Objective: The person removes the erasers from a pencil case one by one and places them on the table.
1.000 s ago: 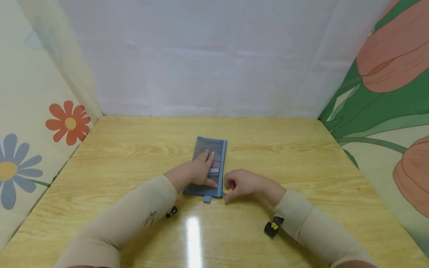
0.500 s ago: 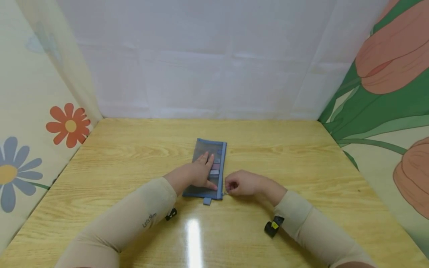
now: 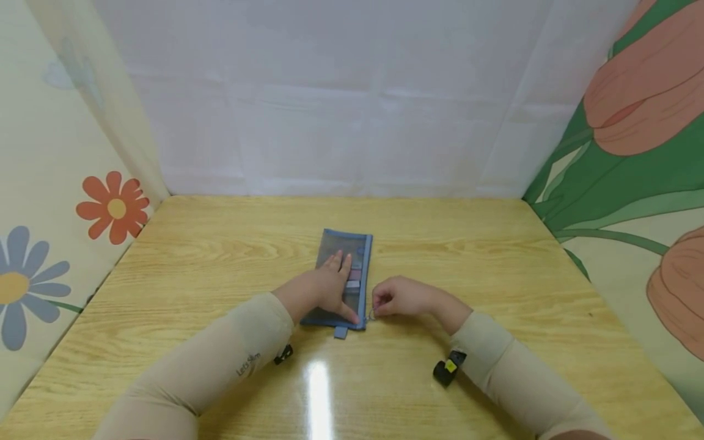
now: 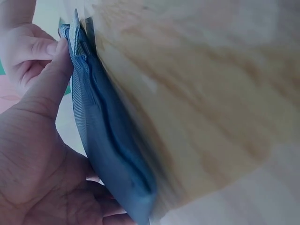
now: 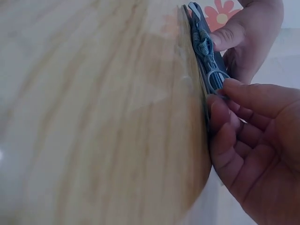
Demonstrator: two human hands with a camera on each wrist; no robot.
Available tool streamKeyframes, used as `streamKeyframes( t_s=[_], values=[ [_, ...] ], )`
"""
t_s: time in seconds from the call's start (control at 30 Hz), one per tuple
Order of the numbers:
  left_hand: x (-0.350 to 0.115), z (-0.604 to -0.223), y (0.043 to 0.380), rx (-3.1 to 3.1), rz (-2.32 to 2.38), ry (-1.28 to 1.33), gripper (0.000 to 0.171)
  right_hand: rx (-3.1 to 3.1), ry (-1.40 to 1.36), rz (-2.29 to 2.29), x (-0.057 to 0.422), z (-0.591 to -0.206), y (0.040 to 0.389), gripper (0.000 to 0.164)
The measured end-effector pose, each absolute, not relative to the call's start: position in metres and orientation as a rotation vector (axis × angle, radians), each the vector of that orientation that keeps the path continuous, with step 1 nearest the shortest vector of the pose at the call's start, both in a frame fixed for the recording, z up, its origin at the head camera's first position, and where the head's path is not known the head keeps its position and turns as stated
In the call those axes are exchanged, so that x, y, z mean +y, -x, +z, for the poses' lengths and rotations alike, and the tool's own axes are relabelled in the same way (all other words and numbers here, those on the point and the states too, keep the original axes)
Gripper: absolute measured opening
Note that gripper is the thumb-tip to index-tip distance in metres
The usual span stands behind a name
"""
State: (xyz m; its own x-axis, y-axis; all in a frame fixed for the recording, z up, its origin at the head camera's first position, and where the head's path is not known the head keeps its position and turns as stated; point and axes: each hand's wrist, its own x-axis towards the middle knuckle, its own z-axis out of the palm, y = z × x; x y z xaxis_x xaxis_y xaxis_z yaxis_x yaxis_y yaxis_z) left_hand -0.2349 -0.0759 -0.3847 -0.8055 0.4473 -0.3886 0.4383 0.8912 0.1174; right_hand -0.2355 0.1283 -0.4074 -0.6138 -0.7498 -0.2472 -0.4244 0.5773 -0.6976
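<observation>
A blue-edged, dark mesh zip pouch (image 3: 346,242) lies flat on the table, its zipper edge (image 3: 363,281) facing right. Through the mesh show a pinkish and a whitish patch. My left hand (image 3: 329,292) rests on the pouch with fingers spread, the thumb pressing near its front right corner. Just right of that corner, my right hand (image 3: 404,296) pinches a ring-shaped zipper pull (image 5: 209,80) between thumb and curled fingers. The ring joins the zipper end in the right wrist view. A small blue tab (image 3: 340,332) sticks out from the pouch's front edge.
The wood-grain table (image 3: 467,244) runs back to a white cloth (image 3: 352,122). Flower-printed panels (image 3: 632,201) stand at both sides. A black wrist camera (image 3: 448,369) hangs below the right wrist, close over the table.
My right fingers, with the thumb lower a second ago, have closed up on the ring and moved slightly right. My left thumb has slid forward to the pouch's corner. The pouch stays put.
</observation>
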Motion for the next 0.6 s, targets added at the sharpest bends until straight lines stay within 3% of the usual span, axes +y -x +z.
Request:
streamKeyframes(
  t_s=[0.23, 0.6],
  values=[
    [-0.0732, -0.3828, 0.2331, 2.630, 0.043, -0.598, 0.143, 2.155, 0.742, -0.948, 0.1269, -0.4095, 0.2366, 0.013],
    [-0.0713, -0.3850, 0.2324, 2.639, 0.024, -0.567, 0.144, 2.134, 0.704, -0.990, 0.1262, -0.4101, 0.2356, 0.013]
  ],
)
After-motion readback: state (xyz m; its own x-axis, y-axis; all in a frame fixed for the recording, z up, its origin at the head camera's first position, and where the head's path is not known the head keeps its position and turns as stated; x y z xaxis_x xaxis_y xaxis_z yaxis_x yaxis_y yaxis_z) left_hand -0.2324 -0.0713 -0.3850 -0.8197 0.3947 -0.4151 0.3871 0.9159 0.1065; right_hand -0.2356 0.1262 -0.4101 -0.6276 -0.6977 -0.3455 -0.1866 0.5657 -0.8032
